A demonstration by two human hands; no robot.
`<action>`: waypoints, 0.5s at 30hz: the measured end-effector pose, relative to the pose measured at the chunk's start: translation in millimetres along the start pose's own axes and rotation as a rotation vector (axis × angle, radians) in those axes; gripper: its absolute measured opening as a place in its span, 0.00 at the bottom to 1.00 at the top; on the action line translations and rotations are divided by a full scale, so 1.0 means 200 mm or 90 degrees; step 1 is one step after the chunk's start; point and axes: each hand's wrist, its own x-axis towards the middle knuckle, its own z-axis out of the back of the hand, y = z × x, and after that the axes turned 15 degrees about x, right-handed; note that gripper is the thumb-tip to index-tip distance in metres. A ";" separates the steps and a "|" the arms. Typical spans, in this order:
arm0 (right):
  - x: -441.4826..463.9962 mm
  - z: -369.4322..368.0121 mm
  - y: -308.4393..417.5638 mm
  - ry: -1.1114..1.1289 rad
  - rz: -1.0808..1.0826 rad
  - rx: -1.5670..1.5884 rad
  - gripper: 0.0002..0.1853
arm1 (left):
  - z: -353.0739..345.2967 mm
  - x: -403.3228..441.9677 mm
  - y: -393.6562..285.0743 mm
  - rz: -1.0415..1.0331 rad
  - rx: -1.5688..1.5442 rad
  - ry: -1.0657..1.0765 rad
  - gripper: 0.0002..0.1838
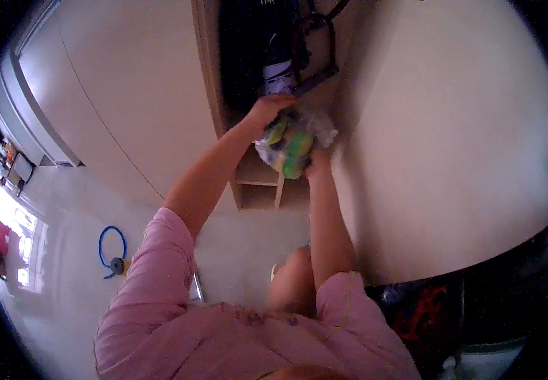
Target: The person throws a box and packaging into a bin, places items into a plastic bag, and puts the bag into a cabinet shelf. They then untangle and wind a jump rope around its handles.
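Both hands are at a crinkled clear plastic bag [322, 124] with green and yellowish things inside, in front of an open cupboard. My left hand [273, 109] reaches over the bag's upper left side, with its fingers bent and partly hidden. At the lower right side of the bag, my right hand [316, 163] grips it, its fingers mostly behind the plastic. Just above my left hand, inside the cupboard, are a white-labelled item [279, 75] and a dark strap or handle [333, 47].
Pale cupboard doors [445, 126] stand on the right and left. Low wooden compartments [258, 193] lie below the bag. On the floor to the left is a blue looped hose [100, 244] with a small round object. Dark and red items are at the lower right.
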 end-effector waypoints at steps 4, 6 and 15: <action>0.12 -0.18 0.15 0.012 -0.134 -0.022 0.20 | -0.08 0.00 -0.03 -0.150 0.125 -0.009 0.08; 0.36 -0.06 0.11 0.085 -0.184 -0.024 0.21 | -0.09 0.02 -0.06 -0.198 0.143 -0.009 0.07; 0.35 -0.41 -0.11 0.075 -0.172 -0.085 0.21 | -0.08 -0.20 0.09 -0.435 0.886 -0.229 0.18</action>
